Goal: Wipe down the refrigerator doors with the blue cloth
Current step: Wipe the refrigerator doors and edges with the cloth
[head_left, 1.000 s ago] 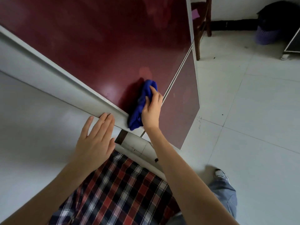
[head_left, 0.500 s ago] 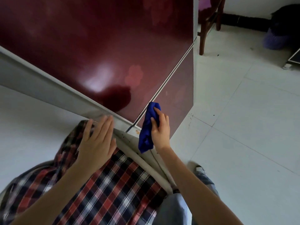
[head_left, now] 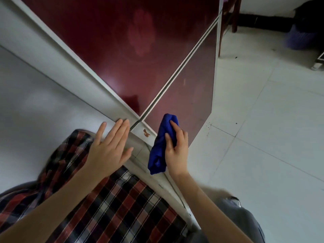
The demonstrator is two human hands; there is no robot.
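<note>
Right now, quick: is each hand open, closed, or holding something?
Left hand: open, fingers straight, fingertips at the refrigerator edge.
Right hand: holding the bunched blue cloth, fingers curled round it.

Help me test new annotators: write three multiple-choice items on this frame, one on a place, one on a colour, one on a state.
1. Where is the blue cloth?
A. On the floor
B. In the right hand, by the smaller door panel
C. Over a chair

2. What colour are the refrigerator doors?
A. Green
B. Dark red
C. Yellow

3. How is the left hand?
A. Clenched in a fist
B. Pinching the cloth
C. Fingers straight, holding nothing

Key: 1 B, the right hand's fingers curl round the cloth beside that panel. 2 B, both panels show dark red. 3 C, its fingers lie straight with nothing in them.
</note>
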